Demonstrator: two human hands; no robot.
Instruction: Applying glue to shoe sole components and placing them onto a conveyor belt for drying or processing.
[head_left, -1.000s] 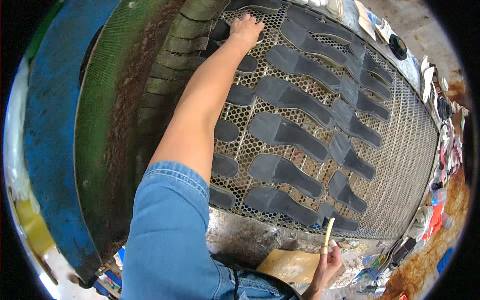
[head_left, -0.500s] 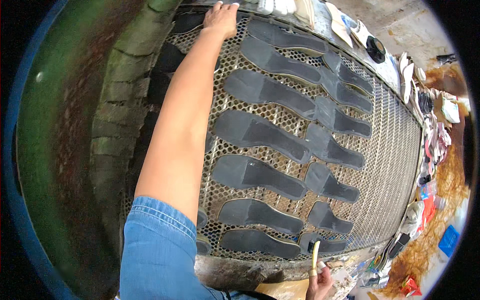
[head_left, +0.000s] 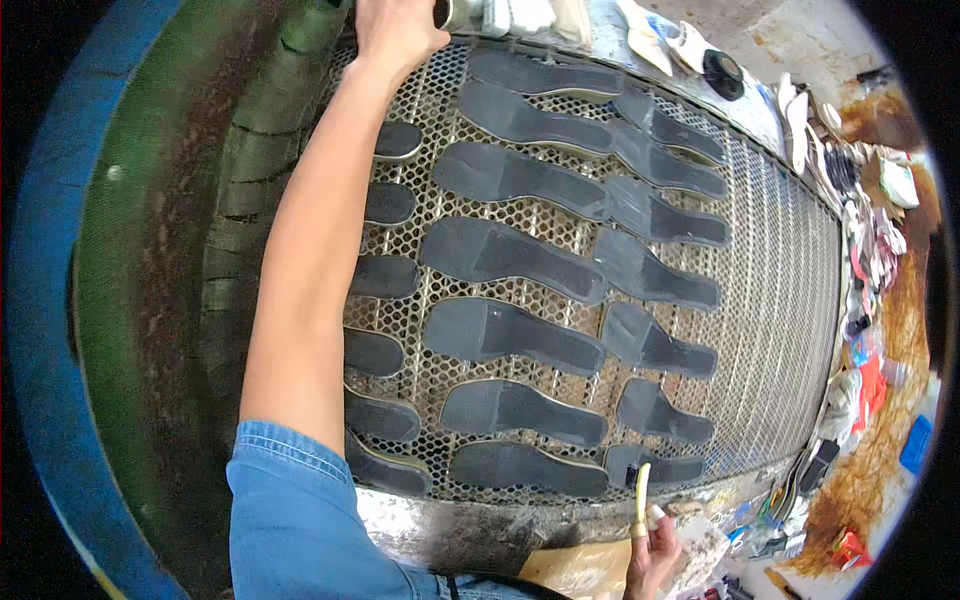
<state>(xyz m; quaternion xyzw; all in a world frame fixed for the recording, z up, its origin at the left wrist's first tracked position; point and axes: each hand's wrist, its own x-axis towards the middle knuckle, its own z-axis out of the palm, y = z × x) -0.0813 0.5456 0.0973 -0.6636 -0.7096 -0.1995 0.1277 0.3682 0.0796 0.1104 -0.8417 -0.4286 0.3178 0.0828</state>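
My left arm stretches across to the far edge of a metal mesh belt (head_left: 770, 290). There my left hand (head_left: 395, 30) is partly cut off by the frame's top, its fingers mostly hidden; a round, dark-mouthed thing (head_left: 443, 12) sits right beside it. Low in the view, my right hand (head_left: 655, 552) grips a brush (head_left: 642, 500) by its pale yellow handle. The brush's dark head is over the heel part of the nearest black shoe sole (head_left: 680, 468). Several more black soles (head_left: 515, 263) lie in rows on the mesh, some partly behind my left arm.
Dark green strip flaps (head_left: 235, 200) hang along the left end of the belt. White shoe parts (head_left: 645, 38) and a black roll (head_left: 722, 74) lie on the far ledge. Bags and scraps (head_left: 875, 270) clutter the right side, with a brown-stained floor (head_left: 850, 470) beyond.
My left hand has moved farther away and slightly left, partly out of the frame. The view has shifted, baring more soles beside my arm. My right hand still holds the brush near the same sole.
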